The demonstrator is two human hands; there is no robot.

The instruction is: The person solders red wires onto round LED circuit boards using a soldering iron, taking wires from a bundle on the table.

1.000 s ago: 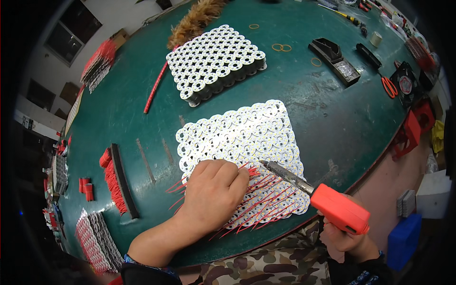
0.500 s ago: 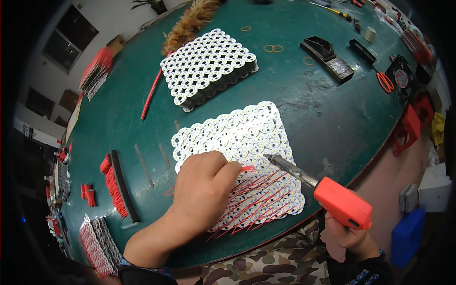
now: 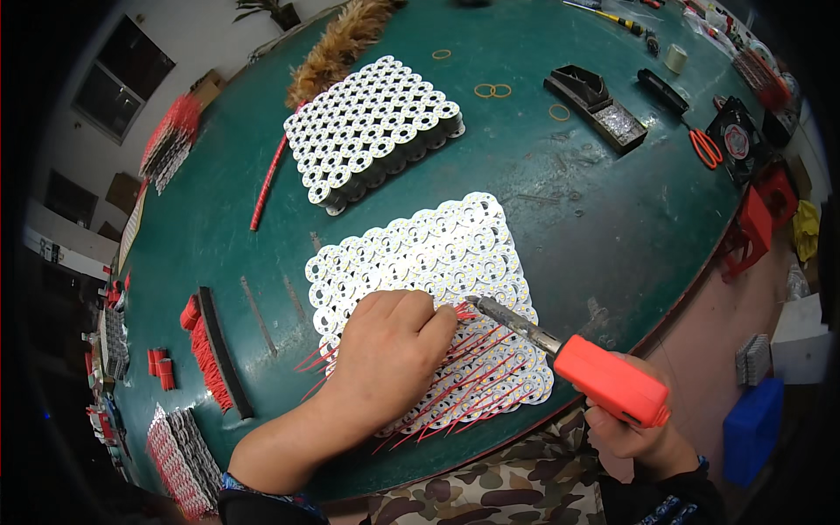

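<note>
Before me a flat, white, scalloped panel of round LED boards (image 3: 437,262) lies, thin red insulated wires (image 3: 457,353) slanting across its six-o'clock half. My red-handled, metal-barrelled soldering iron (image 3: 582,363) points to ten o'clock, tip just beside bunched wire ends.

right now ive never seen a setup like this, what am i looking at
No robot, just a person's left hand and right hand, bare. A fisheye camera worn on the head looks down, so straight edges bend. On the green table lies a white sheet of round boards with red wires across it; a stack of similar boards stands beyond. The left hand is over the sheet and seems to hold some wires. The right hand holds a red soldering-type tool, its metal tip near the left fingers.
</note>
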